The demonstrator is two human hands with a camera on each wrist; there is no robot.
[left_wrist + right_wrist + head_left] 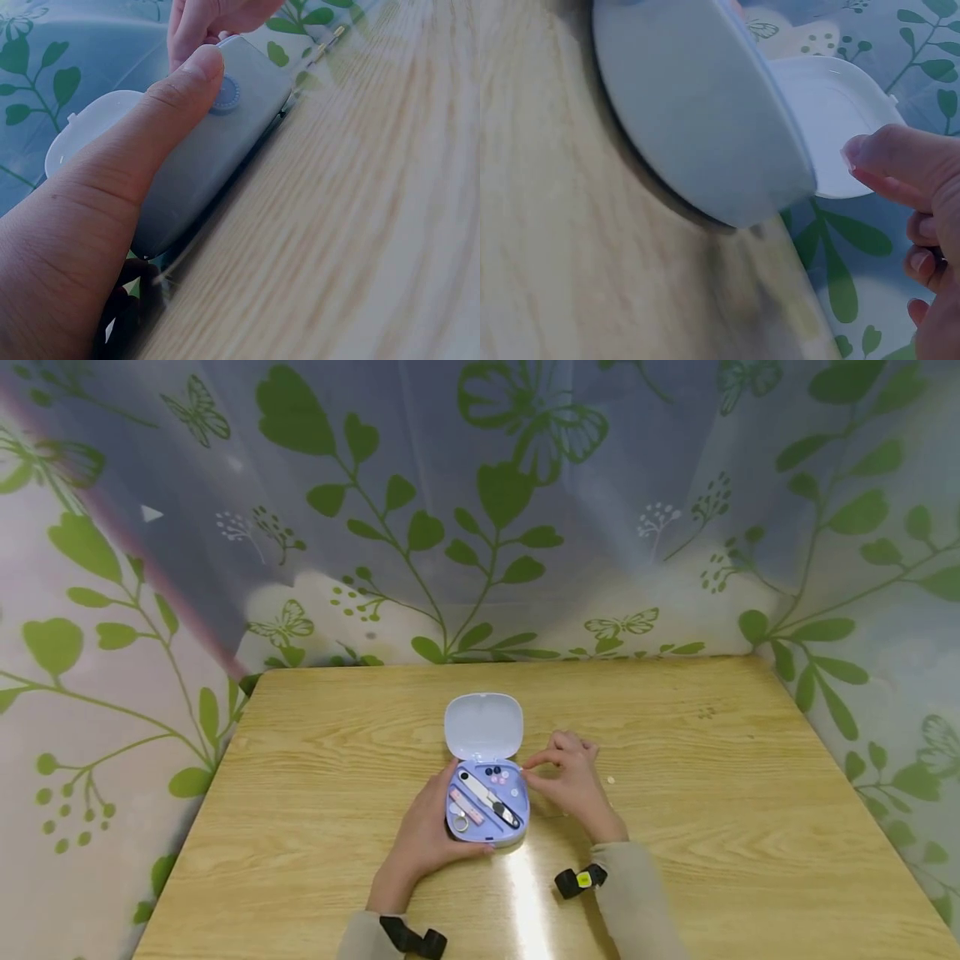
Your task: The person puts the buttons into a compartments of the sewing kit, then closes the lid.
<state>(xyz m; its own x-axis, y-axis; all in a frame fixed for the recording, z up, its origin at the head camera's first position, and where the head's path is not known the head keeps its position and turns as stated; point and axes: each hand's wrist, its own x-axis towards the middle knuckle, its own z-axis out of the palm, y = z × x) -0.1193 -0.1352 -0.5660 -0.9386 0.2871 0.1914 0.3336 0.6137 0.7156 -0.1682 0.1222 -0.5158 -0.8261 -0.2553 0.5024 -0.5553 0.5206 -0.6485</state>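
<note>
Left hand (427,828) grips purple case (522,808), between table's (315,743) side edges; right hand (567,779) pinched, can't tell if loaded. Likely light, stiff, slick: hold sidewalls (697,112).

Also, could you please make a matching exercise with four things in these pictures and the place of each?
A. left hand
B. lid
C. two dark buttons
D. right hand

1. inside the case, near its hinged edge
2. at the case's far right corner
3. around the case's near left corner
4. open, beyond the case

Pairs: A-3, B-4, C-1, D-2
</note>
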